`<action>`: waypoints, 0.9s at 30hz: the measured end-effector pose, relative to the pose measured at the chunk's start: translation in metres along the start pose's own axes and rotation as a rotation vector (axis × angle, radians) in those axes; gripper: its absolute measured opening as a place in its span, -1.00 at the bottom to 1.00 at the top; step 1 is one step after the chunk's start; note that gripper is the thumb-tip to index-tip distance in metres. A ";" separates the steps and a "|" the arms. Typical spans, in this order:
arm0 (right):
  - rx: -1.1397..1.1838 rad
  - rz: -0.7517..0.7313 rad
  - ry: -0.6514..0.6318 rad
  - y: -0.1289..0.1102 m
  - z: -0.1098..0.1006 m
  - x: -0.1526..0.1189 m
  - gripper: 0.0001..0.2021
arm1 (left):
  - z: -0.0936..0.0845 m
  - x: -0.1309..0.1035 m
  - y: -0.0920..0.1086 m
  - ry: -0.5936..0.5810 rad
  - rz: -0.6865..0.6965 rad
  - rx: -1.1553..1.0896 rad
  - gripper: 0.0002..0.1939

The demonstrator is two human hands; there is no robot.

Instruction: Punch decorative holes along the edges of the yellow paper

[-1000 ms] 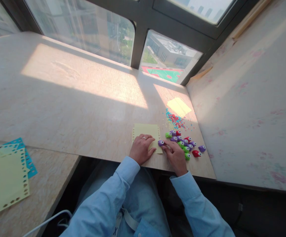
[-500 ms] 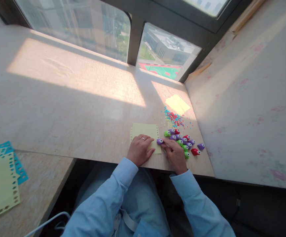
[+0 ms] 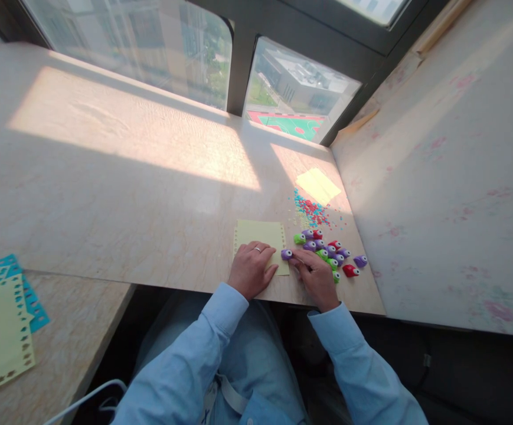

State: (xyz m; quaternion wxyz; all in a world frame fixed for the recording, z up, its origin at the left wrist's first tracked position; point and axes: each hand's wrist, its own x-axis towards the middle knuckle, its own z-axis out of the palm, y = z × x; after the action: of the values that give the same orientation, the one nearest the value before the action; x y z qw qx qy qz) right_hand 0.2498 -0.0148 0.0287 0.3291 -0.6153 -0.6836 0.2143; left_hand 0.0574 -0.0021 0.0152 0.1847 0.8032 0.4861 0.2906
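Note:
A pale yellow sheet of paper (image 3: 260, 233) with small holes punched along its left and right edges lies near the counter's front edge. My left hand (image 3: 252, 268) rests flat on it, fingers stretched out, a ring on one finger. At the sheet's right edge is a purple craft punch (image 3: 286, 254), gripped in the fingers of my right hand (image 3: 316, 274). Whether the paper sits inside its slot is too small to tell. Just right of that hand stand several more punches, among them a green punch (image 3: 299, 239) and a red punch (image 3: 350, 271).
Behind the punches lies a scatter of red, blue and yellow paper bits (image 3: 311, 211), with a stack of yellow paper (image 3: 318, 186) farther back. Punched yellow sheets (image 3: 2, 336) and blue sheets (image 3: 37, 307) lie at left. A papered wall (image 3: 442, 195) bounds the right side.
My right wrist and forearm have shifted very slightly to the right. The punch stays at the paper's right edge, and my left hand holds its place.

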 end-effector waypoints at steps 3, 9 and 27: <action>-0.004 0.074 0.007 -0.002 -0.002 -0.001 -0.69 | 0.000 0.000 0.000 0.000 0.005 0.006 -0.74; 0.117 0.274 -0.010 -0.011 -0.007 0.009 -0.60 | -0.001 0.000 0.001 -0.002 0.014 0.011 -0.73; -0.144 0.273 -0.339 -0.015 -0.002 0.062 -0.86 | 0.000 0.000 -0.001 0.019 -0.005 -0.015 -0.79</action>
State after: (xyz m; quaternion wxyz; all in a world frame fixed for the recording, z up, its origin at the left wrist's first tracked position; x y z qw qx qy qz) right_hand 0.2394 0.0433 0.0518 0.1327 -0.6790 -0.6530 0.3080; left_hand 0.0574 -0.0015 0.0148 0.1871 0.7978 0.4876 0.3013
